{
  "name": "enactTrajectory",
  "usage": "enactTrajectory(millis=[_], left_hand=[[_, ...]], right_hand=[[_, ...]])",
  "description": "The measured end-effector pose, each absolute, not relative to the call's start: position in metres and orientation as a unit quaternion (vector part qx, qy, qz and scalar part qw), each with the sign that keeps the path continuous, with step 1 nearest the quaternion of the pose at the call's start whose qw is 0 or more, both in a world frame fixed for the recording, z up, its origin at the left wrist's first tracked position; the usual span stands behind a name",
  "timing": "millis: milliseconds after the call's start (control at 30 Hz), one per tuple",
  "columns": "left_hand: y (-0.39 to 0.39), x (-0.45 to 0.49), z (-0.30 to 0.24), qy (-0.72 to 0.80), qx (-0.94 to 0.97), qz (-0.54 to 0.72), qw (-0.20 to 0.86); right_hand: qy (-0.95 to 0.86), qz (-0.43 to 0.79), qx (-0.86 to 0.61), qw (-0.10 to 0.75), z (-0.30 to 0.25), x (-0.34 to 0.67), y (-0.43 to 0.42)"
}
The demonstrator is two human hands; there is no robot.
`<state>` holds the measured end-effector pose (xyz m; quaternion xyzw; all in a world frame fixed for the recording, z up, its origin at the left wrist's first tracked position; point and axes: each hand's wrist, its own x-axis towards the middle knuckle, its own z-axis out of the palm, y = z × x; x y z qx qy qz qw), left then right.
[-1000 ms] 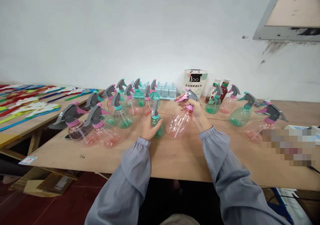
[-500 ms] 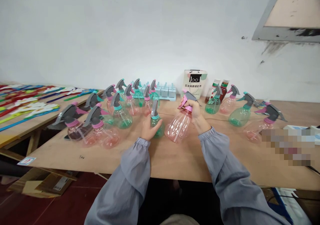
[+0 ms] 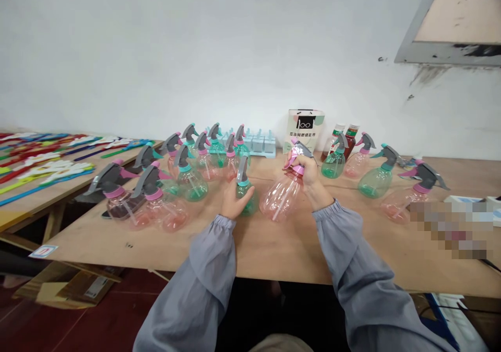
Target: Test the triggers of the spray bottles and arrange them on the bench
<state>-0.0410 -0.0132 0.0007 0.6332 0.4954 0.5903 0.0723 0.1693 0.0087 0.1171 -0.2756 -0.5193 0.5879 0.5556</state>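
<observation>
My right hand (image 3: 306,173) is closed around the neck of a clear pink spray bottle (image 3: 279,199) with a grey and pink trigger head. This bottle leans, its base towards the lower left. Beside it, my left hand (image 3: 233,202) grips a green spray bottle (image 3: 249,206) with a turquoise collar; the thumb lies across its front and the other fingers are mostly hidden. That green bottle stands nearly upright on the table. To the left of my hands are several more spray bottles, among them a green one (image 3: 191,186) and a pink one (image 3: 166,214).
Further spray bottles, one green (image 3: 374,181) and one pink (image 3: 403,203), stand on the right of the wooden table (image 3: 282,258). Against the wall are a light-blue mould set (image 3: 260,144), a paper bag (image 3: 301,128) and red-filled bottles (image 3: 351,139). Colourful strips (image 3: 50,169) cover the left table.
My right hand has shifted slightly to the right with the pink spray bottle, which leans a bit more. My left hand and the green bottle stay nearly in place.
</observation>
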Motion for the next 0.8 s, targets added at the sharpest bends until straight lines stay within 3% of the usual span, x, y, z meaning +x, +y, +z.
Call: enactTrajectory(millis=[433, 800], left_hand=[[-0.011, -0.042, 0.000, 0.484, 0.638, 0.597, 0.059], [-0.012, -0.041, 0.001, 0.499, 0.637, 0.584, 0.067]], right_hand=[[-0.549, 0.557, -0.265, 0.564, 0.118, 0.180, 0.012], [-0.528, 0.457, -0.336, 0.633, 0.063, 0.199, 0.041]])
